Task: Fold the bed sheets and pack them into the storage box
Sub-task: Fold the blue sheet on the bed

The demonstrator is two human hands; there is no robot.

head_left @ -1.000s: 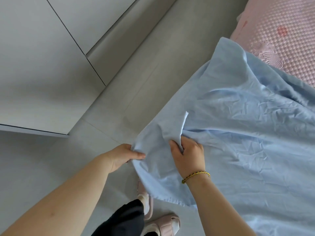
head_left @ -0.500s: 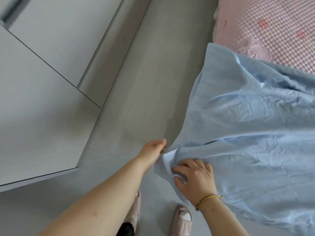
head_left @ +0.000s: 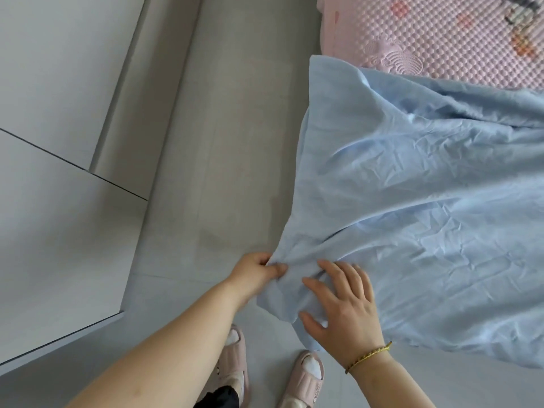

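A wrinkled light blue bed sheet (head_left: 418,207) spreads from the pink bed down toward me, and its near corner hangs over the floor. My left hand (head_left: 254,272) pinches the bunched edge of the sheet at that corner. My right hand (head_left: 341,301), with a gold bracelet at the wrist, lies on the sheet just right of the left hand, its fingers spread and nearly straight. No storage box is in view.
A pink textured bed cover (head_left: 441,36) fills the top right. White cabinet doors (head_left: 59,113) stand along the left. Grey floor (head_left: 223,142) runs between them. My feet in pink slippers (head_left: 235,363) stand below the sheet corner.
My right hand has uncurled from gripping the sheet and now lies spread on it. My left hand keeps its pinch on the edge. The view has shifted toward the bed.
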